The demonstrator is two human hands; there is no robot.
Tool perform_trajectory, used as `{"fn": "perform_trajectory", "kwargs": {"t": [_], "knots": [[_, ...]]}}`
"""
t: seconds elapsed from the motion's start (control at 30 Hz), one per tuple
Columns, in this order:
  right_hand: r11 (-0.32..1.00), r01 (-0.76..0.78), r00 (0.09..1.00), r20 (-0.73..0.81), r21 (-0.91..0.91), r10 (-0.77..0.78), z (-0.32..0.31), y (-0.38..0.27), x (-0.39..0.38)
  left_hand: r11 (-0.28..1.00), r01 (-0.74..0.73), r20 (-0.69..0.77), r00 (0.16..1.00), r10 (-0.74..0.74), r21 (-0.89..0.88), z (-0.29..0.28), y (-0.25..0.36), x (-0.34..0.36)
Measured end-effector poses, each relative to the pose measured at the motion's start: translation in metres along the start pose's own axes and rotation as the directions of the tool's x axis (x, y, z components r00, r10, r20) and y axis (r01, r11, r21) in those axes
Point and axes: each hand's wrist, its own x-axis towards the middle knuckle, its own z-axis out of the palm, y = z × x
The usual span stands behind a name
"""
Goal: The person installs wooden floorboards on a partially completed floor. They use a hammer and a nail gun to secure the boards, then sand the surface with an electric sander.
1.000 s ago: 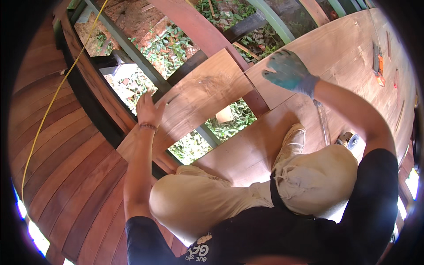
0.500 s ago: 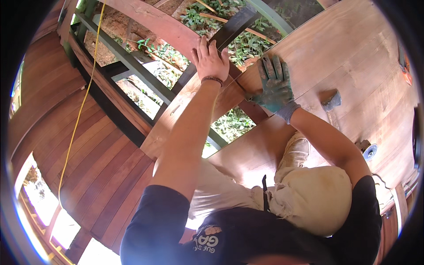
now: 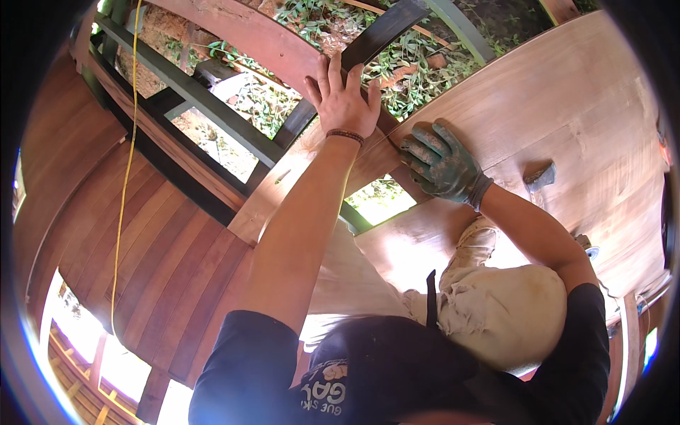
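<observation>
My bare left hand (image 3: 347, 103), a dark bracelet at its wrist, is spread over a joint of boards. Its fingertips reach the end of a reddish curved board (image 3: 244, 32), and its heel is over a pale plank (image 3: 370, 159) running under my forearm. On my right hand (image 3: 445, 164) is a dirty green work glove. It rests with slightly bent, parted fingers at the edge of the wide wooden deck (image 3: 567, 92), beside the gap between deck and plank. Neither hand grips anything. The gloved palm is hidden.
Dark beams (image 3: 382, 35) and a green beam (image 3: 460, 28) cross openings above leafy ground. A tool with a dark metal head (image 3: 542, 177) lies on the deck, a partly hidden disc tool (image 3: 586, 248) beyond my right arm. A yellow cord (image 3: 127, 163) hangs left over reddish slats (image 3: 163, 262).
My right hand has slid back slightly toward me, its fingers turning left and bending more. The fingers of my left hand have spread wider in nearly the same place. The view has shifted somewhat.
</observation>
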Motion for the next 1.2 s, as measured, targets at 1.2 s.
{"fn": "perform_trajectory", "kwargs": {"t": [1.2], "knots": [[0.931, 0.303, 0.945, 0.190, -0.204, -0.266, 0.038, -0.202, -0.051, 0.927, 0.090, 0.317, 0.948, 0.033, -0.365, -0.092, -0.207, -0.536]]}}
